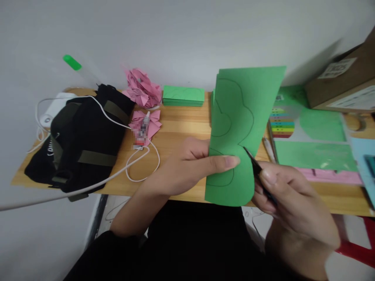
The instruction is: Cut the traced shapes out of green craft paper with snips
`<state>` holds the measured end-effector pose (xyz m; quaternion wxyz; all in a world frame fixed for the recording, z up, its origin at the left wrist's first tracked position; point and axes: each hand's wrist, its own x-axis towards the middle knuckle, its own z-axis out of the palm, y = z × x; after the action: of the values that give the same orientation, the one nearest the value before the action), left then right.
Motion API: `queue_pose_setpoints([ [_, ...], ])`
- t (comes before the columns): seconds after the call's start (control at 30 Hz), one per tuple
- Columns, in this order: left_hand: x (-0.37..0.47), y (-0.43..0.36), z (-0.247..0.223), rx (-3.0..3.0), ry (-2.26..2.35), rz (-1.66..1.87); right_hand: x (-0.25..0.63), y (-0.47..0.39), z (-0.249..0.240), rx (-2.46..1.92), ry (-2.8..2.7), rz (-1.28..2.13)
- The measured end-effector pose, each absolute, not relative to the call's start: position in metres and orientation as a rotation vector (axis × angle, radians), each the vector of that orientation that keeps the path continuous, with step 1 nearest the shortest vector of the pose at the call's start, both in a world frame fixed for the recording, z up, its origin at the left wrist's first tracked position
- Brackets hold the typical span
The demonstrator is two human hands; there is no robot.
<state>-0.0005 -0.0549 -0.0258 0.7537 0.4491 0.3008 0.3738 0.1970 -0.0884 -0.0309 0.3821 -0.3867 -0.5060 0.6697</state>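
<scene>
In front of me is a folded sheet of green paper point(234, 105) marked with curved pencil-like lines. My left hand point(196, 164) pinches its left edge, thumb lying on top. The lower right edge of the sheet is cut into a rounded shape. My right hand point(287, 191) grips a pair of dark scissors point(256, 168). Their tip sits at the notch where two drawn curves meet, on the sheet's right side. The fingers cover most of the handles.
A black bag point(93, 132) with a white cable lies on the wooden table point(178, 125) at left. Behind are crumpled pink paper point(143, 88) and stacked green strips point(183, 96). A glue tube point(143, 127) lies nearer. At right are a paper pack point(316, 152) and a cardboard box point(345, 74).
</scene>
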Motion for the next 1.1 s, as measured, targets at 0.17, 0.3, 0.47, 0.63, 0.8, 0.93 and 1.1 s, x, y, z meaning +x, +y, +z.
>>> queue_pose_setpoints([
  [0.17,-0.002,-0.057,-0.026,1.011,0.685,0.808,0.199,-0.090,-0.032,-1.006,-1.308,1.696],
  [0.3,-0.003,-0.056,-0.026,0.996,0.645,0.810,0.201,-0.089,-0.031,-1.004,-1.346,1.677],
  [0.47,-0.005,-0.055,-0.027,0.948,0.589,0.798,0.206,-0.089,-0.026,-0.993,-1.361,1.720],
  [0.63,-0.007,-0.055,-0.027,0.994,0.707,0.799,0.208,-0.091,-0.022,-0.970,-1.380,1.784],
  [0.8,-0.007,-0.056,-0.023,1.031,0.710,0.730,0.204,-0.089,-0.020,-0.932,-1.405,1.786],
  [0.93,-0.007,-0.054,-0.021,1.017,0.657,0.717,0.204,-0.087,-0.017,-0.976,-1.408,1.762],
  [1.1,-0.007,-0.051,-0.019,1.025,0.607,0.696,0.207,-0.087,-0.017,-1.016,-1.456,1.746],
])
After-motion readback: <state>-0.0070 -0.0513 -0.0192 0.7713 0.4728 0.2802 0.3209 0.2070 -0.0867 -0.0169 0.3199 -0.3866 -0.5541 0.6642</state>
